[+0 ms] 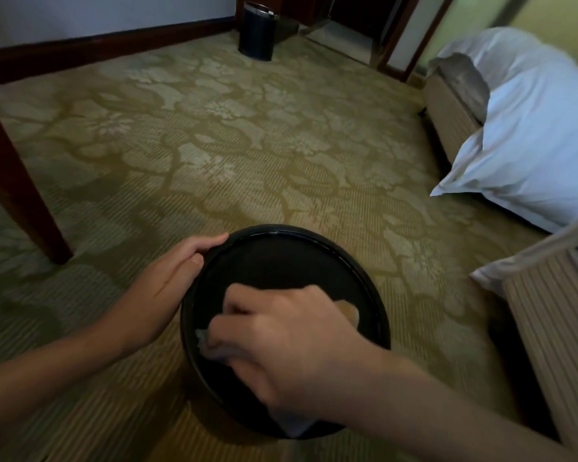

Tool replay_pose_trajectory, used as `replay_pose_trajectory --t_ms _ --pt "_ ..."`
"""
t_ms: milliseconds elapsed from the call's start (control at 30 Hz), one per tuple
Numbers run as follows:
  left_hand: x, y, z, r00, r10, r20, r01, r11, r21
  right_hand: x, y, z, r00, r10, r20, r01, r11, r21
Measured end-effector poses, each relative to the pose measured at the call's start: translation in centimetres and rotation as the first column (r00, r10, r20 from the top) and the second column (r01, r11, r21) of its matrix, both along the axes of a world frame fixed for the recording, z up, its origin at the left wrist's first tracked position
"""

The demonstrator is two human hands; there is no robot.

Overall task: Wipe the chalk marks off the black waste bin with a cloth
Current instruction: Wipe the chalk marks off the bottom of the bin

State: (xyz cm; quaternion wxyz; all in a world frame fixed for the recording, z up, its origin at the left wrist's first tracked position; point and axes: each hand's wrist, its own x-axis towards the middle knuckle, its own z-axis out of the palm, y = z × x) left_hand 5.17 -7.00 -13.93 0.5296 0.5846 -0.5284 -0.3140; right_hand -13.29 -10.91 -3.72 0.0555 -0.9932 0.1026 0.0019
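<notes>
Fingers of the right hand [291,341] curl down over a pale cloth [201,338], clutching it and pressing it against the flat round top face of the black waste bin [281,261]. The bin stands on the patterned carpet [214,145] low in the middle of the view, and the left hand [171,281] grasps its left rim with fingers curled round the edge. Well apart, a second dark bin [257,31] stands by the far wall, with a wooden table leg [17,181] at the left and white bedding [531,128] at the right.
</notes>
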Motion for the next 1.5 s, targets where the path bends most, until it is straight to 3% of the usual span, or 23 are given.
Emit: replay_pose_trajectory --t_ms 67,167,233,300,400,467,533,633,700,900,1100,1233,1500 --pt "0.0 0.0 0.1 1.0 0.0 -0.001 0.0 1.0 0.013 -0.4 -1.7 0.3 0.995 -0.095 0.001 0.095 0.995 -0.015" --pt "0.1 0.0 0.1 1.0 0.01 0.012 -0.011 0.999 0.039 -1.6 -5.2 0.5 0.956 -0.287 0.068 0.295 0.919 -0.262" --pt "0.1 0.1 0.2 1.0 0.005 0.018 -0.006 0.999 0.052 -1.9 -5.6 0.6 0.937 -0.335 0.095 0.348 0.892 -0.288" --pt "0.1 0.1 0.3 1.0 -0.001 0.019 0.0 0.999 0.037 -1.9 -4.0 0.2 0.962 -0.257 0.094 0.273 0.932 -0.24" --pt "0.1 0.2 0.4 1.0 -0.011 0.014 0.011 1.0 0.012 -1.9 -0.5 0.2 0.995 -0.091 0.032 0.091 0.996 0.016" --pt "0.1 0.2 0.4 1.0 -0.009 0.024 0.009 1.0 0.012 -2.0 -0.4 0.4 0.999 -0.03 -0.013 0.031 0.995 0.093" --pt "0.2 0.1 0.5 0.999 -0.006 0.036 0.006 1.0 0.013 -2.1 -1.9 0.7 0.993 -0.119 -0.01 0.119 0.992 0.041" --pt "0.4 -0.2 0.7 0.999 -0.007 0.044 0.005 0.999 0.031 -2.8 -4.0 1.0 0.964 -0.258 0.061 0.265 0.943 -0.201" --pt "0.4 -0.5 0.9 0.999 0.007 0.044 -0.009 0.999 0.039 -3.0 -3.8 0.8 0.954 -0.282 0.1 0.298 0.926 -0.23" --pt "0.5 -2.0 1.4 0.993 0.065 0.1 -0.068 0.997 0.03 -2.3 0.2 0.4 0.999 -0.034 -0.006 0.034 0.998 0.047" --pt "0.6 -2.6 1.6 0.992 0.071 0.103 -0.076 0.996 0.047 -3.4 -2.1 1.0 0.971 -0.225 0.084 0.216 0.971 0.104" --pt "0.9 -3.2 1.5 0.994 0.065 0.087 -0.071 0.995 0.068 -4.6 -2.9 0.6 0.929 -0.341 0.143 0.305 0.926 0.224" --pt "-0.2 -4.2 2.4 0.991 0.036 0.132 -0.046 0.996 0.074 -4.9 -2.1 0.0 0.959 -0.277 0.067 0.267 0.955 0.126"
